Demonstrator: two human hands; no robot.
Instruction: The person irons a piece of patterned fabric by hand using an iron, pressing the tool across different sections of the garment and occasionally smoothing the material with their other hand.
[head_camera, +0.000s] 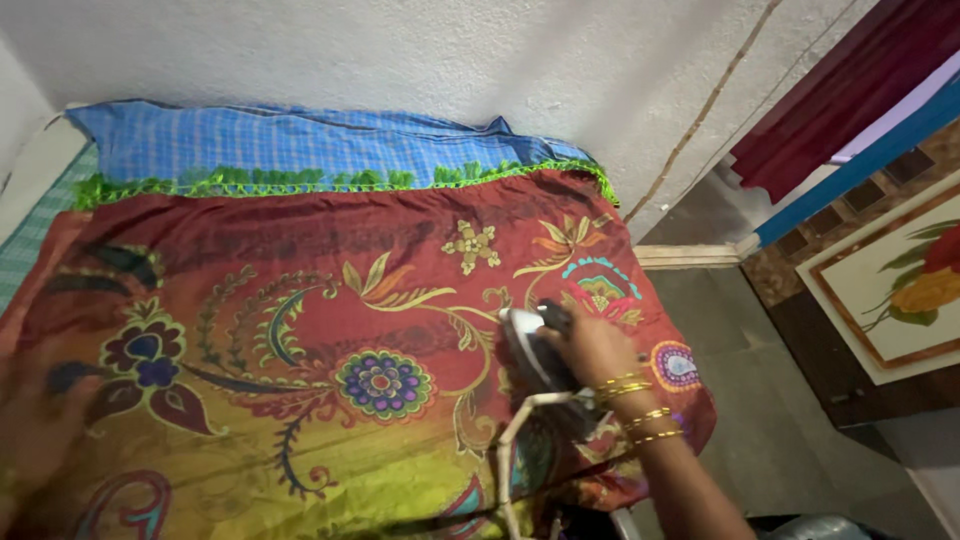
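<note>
A blue checked cloth (300, 140) is lying at the wall behind the red floral fabric (300, 300) covering the surface. The white iron (535, 350) is sitting on the fabric's right part, cord (515, 440) trailing. The right hand (595, 350), fingers closed, is gripping its handle. The left hand (40, 420) is blurring at the fabric's left edge; its fingers cannot be made out.

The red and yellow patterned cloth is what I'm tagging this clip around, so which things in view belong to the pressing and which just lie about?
In use:
- white electric iron
- red and yellow floral patterned cloth
- right hand, gripping the iron's handle
- left hand, blurred, resting on the cloth

Lying about:
- blue checked cloth
- dark red curtain
- framed leaf picture
</note>
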